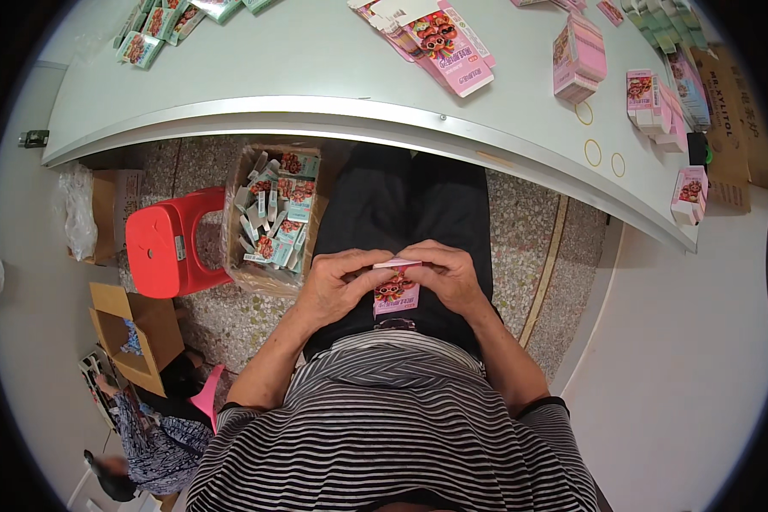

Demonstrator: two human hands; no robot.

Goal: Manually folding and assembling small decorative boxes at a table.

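Note:
Over my lap I hold a small pink printed carton (396, 293) with both hands. My left hand (341, 286) closes on its far left part, thumb on the printed face. On the far right part, my right hand (448, 277) closes the same way, its thumb near the other one. A white edge shows at the carton's far end, between the fingers. What the fingertips do behind it is hidden. Ahead on the table, a fanned stack of flat pink cartons (456, 51) lies nearest to my hands.
A white table (316, 77) spans the front, its metal edge before my knees. Pink boxes (578, 55) stand at its right; green packs (141, 49) lie far left. Left of my legs are an open carton of small boxes (288, 192) and a red stool (158, 247). Another person (158, 435) sits lower left.

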